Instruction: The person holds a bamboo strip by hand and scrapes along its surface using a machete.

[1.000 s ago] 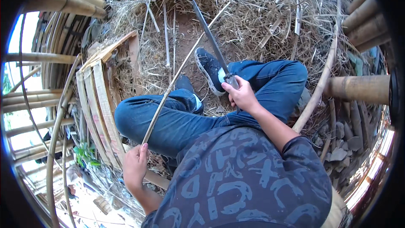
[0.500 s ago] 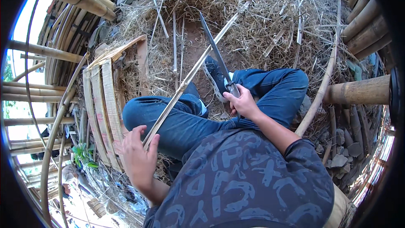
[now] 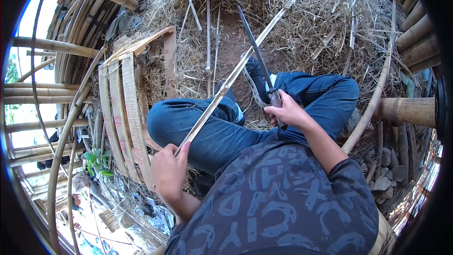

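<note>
A long split bamboo strip (image 3: 225,85) slants across my lap, from the lower left up to the far right. Its near end sits in my left hand (image 3: 169,170), with thumb and fingers closed round it beside my left knee. My right hand (image 3: 289,111) grips a long knife (image 3: 255,47) by its dark handle, over my crossed legs. The blade points away from me and crosses the strip near its far half; whether they touch, I cannot tell.
A slatted wooden crate piece (image 3: 126,108) stands at left. Pale shavings (image 3: 302,28) cover the ground ahead, with loose thin strips (image 3: 208,38) among them. Bamboo poles (image 3: 56,45) form a frame at left; a thick pole (image 3: 410,112) and a curved one (image 3: 373,99) lie to my right.
My left hand has gone from loosely spread fingers to closed round the strip's near end. The whole scene has shifted slightly rightward in view. My right hand still holds the knife.
</note>
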`<state>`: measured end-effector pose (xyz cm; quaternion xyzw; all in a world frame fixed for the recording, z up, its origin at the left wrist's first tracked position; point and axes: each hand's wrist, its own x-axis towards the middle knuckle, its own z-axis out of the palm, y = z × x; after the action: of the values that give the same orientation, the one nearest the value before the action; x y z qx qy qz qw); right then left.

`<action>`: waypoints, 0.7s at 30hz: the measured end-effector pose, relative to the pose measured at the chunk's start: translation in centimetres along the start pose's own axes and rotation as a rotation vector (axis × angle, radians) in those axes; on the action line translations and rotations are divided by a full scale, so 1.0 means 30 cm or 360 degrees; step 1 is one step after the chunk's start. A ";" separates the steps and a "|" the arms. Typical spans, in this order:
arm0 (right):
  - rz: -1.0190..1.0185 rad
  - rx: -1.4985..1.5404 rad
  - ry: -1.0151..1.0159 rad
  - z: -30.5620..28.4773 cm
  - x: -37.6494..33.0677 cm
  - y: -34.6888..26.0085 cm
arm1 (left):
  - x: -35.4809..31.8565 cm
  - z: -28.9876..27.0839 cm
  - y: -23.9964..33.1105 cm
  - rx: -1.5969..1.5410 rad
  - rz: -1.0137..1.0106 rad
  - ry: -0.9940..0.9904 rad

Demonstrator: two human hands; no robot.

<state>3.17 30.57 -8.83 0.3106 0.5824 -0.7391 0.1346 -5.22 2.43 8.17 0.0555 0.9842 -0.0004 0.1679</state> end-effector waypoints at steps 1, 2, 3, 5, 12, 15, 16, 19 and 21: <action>0.0039 0.0049 -0.0033 -0.007 0.003 -0.013 | 0.013 0.000 0.006 -0.0017 -0.0047 0.0025; 0.0079 0.0096 -0.0067 -0.012 0.006 -0.021 | 0.021 0.003 0.008 -0.0036 -0.0096 0.0049; 0.0074 0.0132 -0.0097 -0.020 0.015 -0.011 | 0.026 0.012 0.006 -0.0047 -0.0130 0.0130; 0.0017 0.0110 -0.0026 -0.029 0.027 0.013 | 0.044 0.045 -0.014 -0.0139 -0.0120 0.0192; -0.0167 -0.0005 0.0256 0.019 0.091 -0.030 | 0.057 0.093 -0.029 -0.0185 -0.0169 0.0411; -0.0636 -0.0467 0.0440 0.066 0.155 -0.073 | 0.066 0.091 -0.022 -0.0185 -0.0165 0.0420; -0.0624 -0.0465 0.0430 0.088 0.164 -0.104 | 0.066 0.086 -0.023 -0.0176 -0.0175 0.0410; -0.0801 -0.0739 0.0189 0.134 0.182 -0.158 | 0.075 0.079 -0.006 -0.0188 -0.0230 0.0388; -0.0784 -0.0825 0.0121 0.143 0.188 -0.158 | 0.074 0.079 -0.008 -0.0155 -0.0250 0.0404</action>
<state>-5.13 28.78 -8.07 0.1438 0.8125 -0.5649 0.0049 -6.53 2.38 5.21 -0.0304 0.9977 0.0412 0.0441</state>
